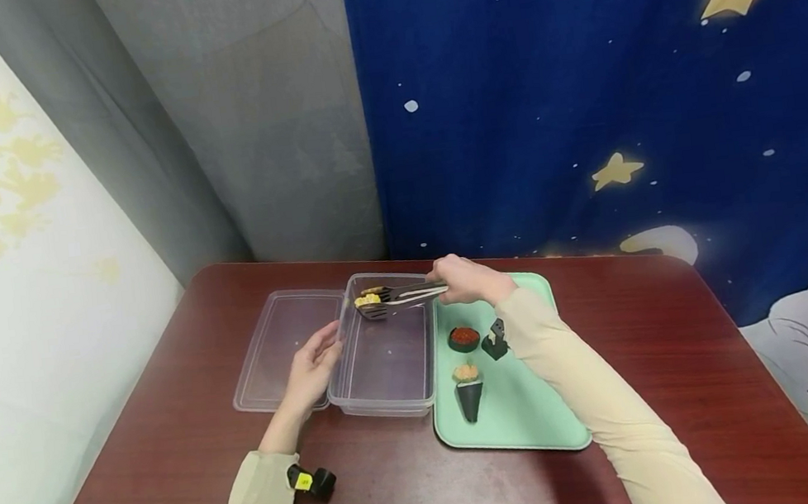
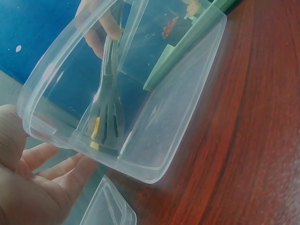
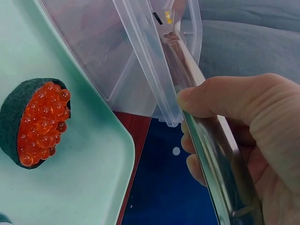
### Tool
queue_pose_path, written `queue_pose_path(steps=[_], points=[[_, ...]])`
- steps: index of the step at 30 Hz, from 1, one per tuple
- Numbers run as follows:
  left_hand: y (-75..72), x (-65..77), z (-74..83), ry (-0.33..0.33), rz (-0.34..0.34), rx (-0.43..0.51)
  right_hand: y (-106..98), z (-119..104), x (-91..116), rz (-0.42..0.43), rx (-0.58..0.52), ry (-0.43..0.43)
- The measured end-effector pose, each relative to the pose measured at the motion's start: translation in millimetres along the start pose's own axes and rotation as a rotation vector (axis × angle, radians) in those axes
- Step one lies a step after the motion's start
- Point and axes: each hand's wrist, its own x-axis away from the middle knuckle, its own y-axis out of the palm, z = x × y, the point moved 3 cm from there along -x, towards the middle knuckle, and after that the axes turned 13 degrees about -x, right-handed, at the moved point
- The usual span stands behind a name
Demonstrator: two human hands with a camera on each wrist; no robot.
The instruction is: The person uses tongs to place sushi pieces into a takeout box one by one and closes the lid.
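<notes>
My right hand (image 1: 465, 280) grips metal serving tongs (image 1: 409, 294) by the handles, thumb along one side in the right wrist view. Their slotted tips (image 2: 108, 123) are inside a clear plastic box (image 1: 389, 358), at its far left corner. A small yellow food piece (image 1: 367, 299) shows at the tips, partly hidden by the slots. My left hand (image 1: 311, 368) is against the box's left wall; its fingers (image 2: 61, 164) are fairly straight and spread outside the plastic. Whether its thumb touches the rim is unclear.
A clear lid (image 1: 283, 357) lies left of the box. On the green tray (image 1: 535, 416) at right sit a red roe sushi (image 1: 464, 338), a cone hand roll (image 1: 470, 398) and a dark piece (image 1: 494, 345) partly behind my sleeve. A curtain (image 1: 507, 107) hangs behind the table.
</notes>
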Motion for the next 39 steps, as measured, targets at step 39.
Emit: queue_pose_path(steps=[39], points=[[-0.2,1.5,-0.1,0.011,0.011,-0.019,-33,6,70,0.264,0.005,-0.15]])
